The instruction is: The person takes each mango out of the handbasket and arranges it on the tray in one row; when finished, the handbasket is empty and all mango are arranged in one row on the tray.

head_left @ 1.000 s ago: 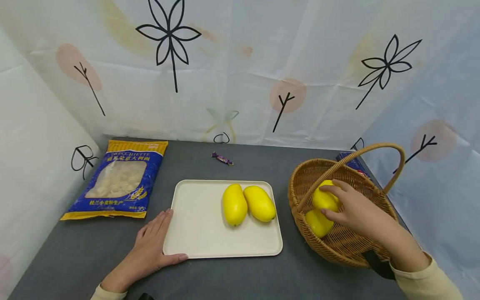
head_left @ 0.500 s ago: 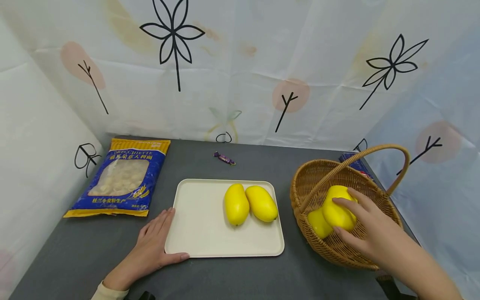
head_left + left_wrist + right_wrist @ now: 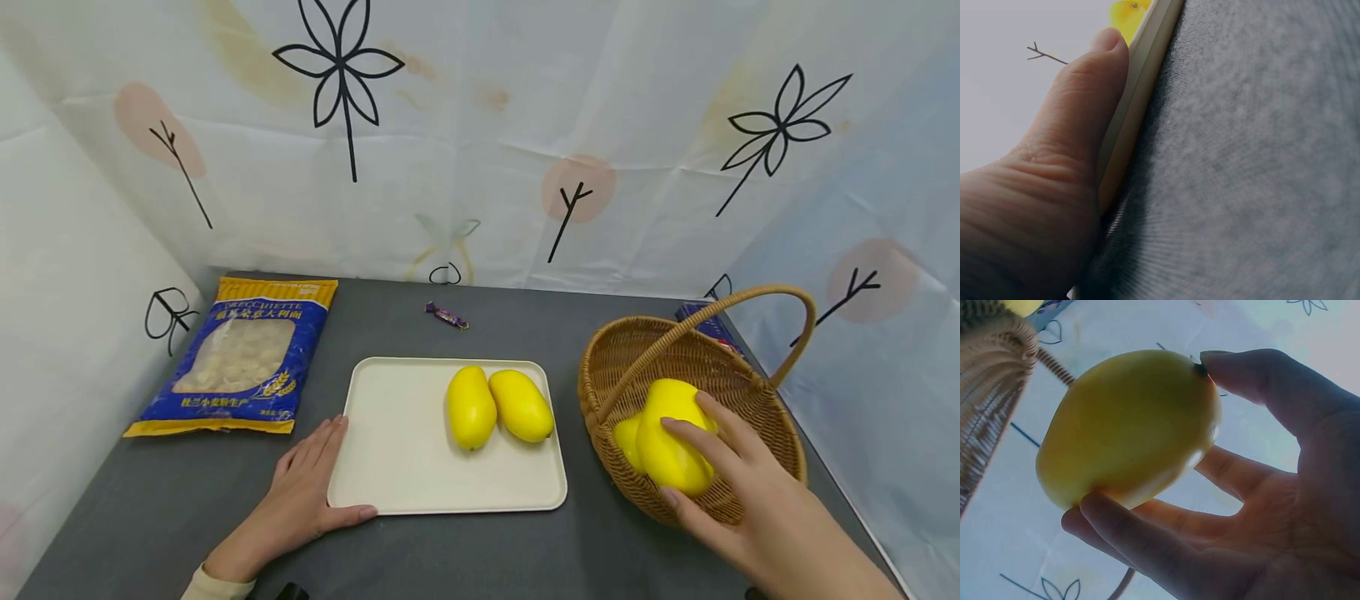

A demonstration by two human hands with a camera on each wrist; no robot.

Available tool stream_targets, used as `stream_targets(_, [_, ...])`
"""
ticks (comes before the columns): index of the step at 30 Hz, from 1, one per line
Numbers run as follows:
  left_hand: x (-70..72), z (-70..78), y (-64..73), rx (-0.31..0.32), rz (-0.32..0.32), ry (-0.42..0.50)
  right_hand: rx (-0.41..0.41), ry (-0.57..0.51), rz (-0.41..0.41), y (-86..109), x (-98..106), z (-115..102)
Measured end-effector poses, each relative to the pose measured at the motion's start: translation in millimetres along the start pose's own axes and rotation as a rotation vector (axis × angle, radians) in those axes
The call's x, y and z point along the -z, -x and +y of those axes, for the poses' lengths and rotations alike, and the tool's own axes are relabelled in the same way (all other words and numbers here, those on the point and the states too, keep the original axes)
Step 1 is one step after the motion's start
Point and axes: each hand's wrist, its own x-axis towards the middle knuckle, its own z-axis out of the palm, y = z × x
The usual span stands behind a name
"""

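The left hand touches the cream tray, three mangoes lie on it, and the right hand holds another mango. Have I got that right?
Not quite: the head view shows two mangoes on the cream tray, not three. The left hand touches it, and the right hand holds another mango.

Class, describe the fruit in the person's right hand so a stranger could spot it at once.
Find the basket on the right of the table. Over it, the right hand holds a yellow fruit. Only this one is held: its neighbour sits in the basket, and two more lie on the tray.
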Motion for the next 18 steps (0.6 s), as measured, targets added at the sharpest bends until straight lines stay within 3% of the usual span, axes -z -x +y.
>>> stream_targets(7, [-2.4, -0.8, -0.8, 0.011, -0.017, 0.012, 0.099, 0.029, 0.084, 0.2, 1, -13])
stream_targets(18, [-1.7, -1.2, -0.7, 0.007, -0.012, 0.006, 0.225, -0.056, 0.095, -13.2, 2, -47])
